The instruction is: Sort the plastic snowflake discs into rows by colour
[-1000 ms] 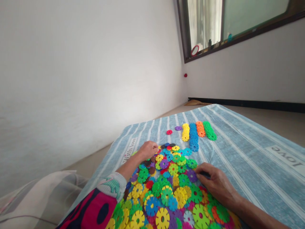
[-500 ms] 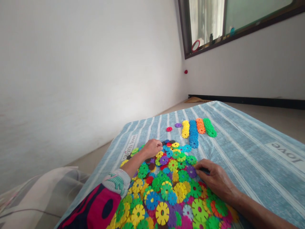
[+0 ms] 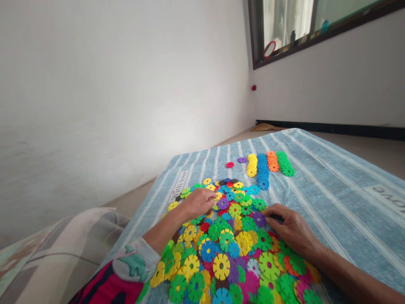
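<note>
A heap of notched plastic flower-shaped discs [image 3: 221, 266] in many colours covers the near middle of the cloth. My left hand [image 3: 200, 202] is over the heap's far left part, with fingers pinched together beside a yellow disc [image 3: 217, 196]. Whatever those fingertips hold, if anything, is hidden. At the right edge of the heap, my right hand [image 3: 291, 226] has its thumb and forefinger closed on the rim of a purple disc [image 3: 260, 218]. That disc still lies against its neighbours.
Beyond the heap, overlapping discs form a yellow row [image 3: 252, 164], a longer blue row [image 3: 262, 171], an orange row [image 3: 272, 161] and a green row [image 3: 285, 164]. A single purple disc [image 3: 242, 160] and a red disc [image 3: 230, 165] lie left of them on the striped cloth [image 3: 335, 190].
My left hand has drawn back a little toward me, uncovering discs at the heap's far left edge. My right hand stays at the purple disc. The whole view has shifted slightly.
</note>
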`<state>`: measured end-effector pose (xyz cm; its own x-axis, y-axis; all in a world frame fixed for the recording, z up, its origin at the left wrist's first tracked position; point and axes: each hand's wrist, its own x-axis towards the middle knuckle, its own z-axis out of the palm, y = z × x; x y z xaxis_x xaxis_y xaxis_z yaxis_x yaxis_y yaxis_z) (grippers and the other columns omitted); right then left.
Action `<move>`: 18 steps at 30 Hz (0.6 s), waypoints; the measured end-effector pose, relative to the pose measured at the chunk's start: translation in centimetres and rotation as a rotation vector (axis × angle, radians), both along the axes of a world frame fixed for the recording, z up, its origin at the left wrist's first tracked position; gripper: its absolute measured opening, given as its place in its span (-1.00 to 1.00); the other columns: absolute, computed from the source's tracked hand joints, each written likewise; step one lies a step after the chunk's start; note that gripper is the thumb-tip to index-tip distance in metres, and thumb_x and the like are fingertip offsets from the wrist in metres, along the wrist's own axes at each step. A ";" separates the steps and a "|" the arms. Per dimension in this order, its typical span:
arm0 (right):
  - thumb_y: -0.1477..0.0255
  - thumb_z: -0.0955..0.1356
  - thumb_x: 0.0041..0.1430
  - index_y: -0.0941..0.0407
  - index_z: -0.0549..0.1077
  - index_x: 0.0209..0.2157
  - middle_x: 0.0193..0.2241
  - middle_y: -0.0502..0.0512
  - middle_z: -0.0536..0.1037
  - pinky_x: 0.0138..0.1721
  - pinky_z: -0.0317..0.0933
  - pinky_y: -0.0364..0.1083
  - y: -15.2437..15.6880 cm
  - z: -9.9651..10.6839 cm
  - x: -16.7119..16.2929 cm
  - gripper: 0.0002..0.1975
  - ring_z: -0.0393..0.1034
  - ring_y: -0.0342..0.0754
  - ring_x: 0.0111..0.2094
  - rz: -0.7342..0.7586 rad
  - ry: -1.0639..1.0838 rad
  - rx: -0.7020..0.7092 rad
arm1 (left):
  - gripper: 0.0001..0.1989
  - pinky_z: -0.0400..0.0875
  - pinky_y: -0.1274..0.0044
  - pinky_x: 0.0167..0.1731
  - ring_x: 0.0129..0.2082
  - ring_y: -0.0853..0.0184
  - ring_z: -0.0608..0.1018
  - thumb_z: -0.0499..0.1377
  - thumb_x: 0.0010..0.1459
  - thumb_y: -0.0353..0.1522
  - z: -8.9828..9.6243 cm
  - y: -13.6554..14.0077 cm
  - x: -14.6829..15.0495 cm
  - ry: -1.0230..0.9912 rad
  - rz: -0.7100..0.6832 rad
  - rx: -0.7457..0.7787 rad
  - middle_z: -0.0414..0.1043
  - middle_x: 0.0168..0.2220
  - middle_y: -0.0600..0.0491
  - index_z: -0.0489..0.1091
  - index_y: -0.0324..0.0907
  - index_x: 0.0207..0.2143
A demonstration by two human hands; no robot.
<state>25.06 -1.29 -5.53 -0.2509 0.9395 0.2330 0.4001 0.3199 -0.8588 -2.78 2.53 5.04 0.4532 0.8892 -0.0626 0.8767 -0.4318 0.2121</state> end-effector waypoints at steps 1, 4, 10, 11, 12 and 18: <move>0.42 0.26 0.10 0.09 0.51 -0.37 -0.37 0.03 0.52 -0.23 0.23 -0.07 0.0 0.0 0.0 -0.82 0.40 -0.04 -0.29 0.001 0.002 -0.001 | -0.81 0.05 0.61 -0.56 -0.59 0.45 0.26 0.03 0.04 -0.43 0.0 -0.5 0.0 0.004 -0.010 0.004 0.14 -0.64 0.18 0.21 -0.20 -0.62; 0.42 0.26 0.10 0.09 0.52 -0.37 -0.38 0.03 0.52 -0.23 0.23 -0.07 -0.1 0.1 0.0 -0.82 0.40 -0.04 -0.29 0.006 0.001 0.004 | -0.84 0.17 0.59 -0.47 -0.49 0.40 0.36 0.04 0.06 -0.44 -0.1 -2.3 0.5 0.014 -0.048 0.038 0.26 -0.57 0.13 0.29 -0.20 -0.57; 0.42 0.27 0.10 0.09 0.52 -0.37 -0.38 0.03 0.53 -0.24 0.24 -0.06 -0.2 0.2 0.0 -0.82 0.41 -0.03 -0.30 -0.001 -0.002 0.013 | -0.69 0.26 0.39 -0.01 -0.03 0.21 0.40 0.16 0.10 -0.29 -2.3 -7.0 2.9 -0.038 -0.245 0.125 0.40 -0.05 -0.05 0.36 -0.15 -0.08; 0.42 0.26 0.10 0.09 0.51 -0.37 -0.38 0.04 0.53 -0.24 0.24 -0.06 -0.2 0.2 0.0 -0.82 0.41 -0.03 -0.30 -0.001 -0.001 0.013 | -0.64 0.26 0.35 0.02 0.01 0.18 0.39 0.19 0.08 -0.26 -2.7 -7.7 3.1 -0.032 -0.240 0.126 0.38 -0.01 -0.06 0.35 -0.13 -0.05; 0.42 0.26 0.10 0.09 0.51 -0.37 -0.38 0.04 0.54 -0.24 0.25 -0.06 -0.2 0.2 0.0 -0.82 0.41 -0.03 -0.30 -0.002 -0.001 0.014 | -0.64 0.26 0.32 0.03 0.03 0.16 0.38 0.20 0.07 -0.26 -3.0 -8.3 3.3 -0.019 -0.224 0.130 0.37 0.02 -0.06 0.36 -0.12 -0.06; 0.41 0.26 0.09 0.09 0.52 -0.35 -0.36 0.06 0.55 -0.22 0.27 -0.04 -0.2 0.1 0.1 -0.80 0.42 0.00 -0.29 -0.003 -0.013 0.038 | -0.86 0.28 0.30 0.07 0.04 0.18 0.40 0.15 0.08 -0.39 -3.9 -9.6 1.6 0.006 -0.121 0.206 0.41 0.01 -0.07 0.45 -0.15 -0.27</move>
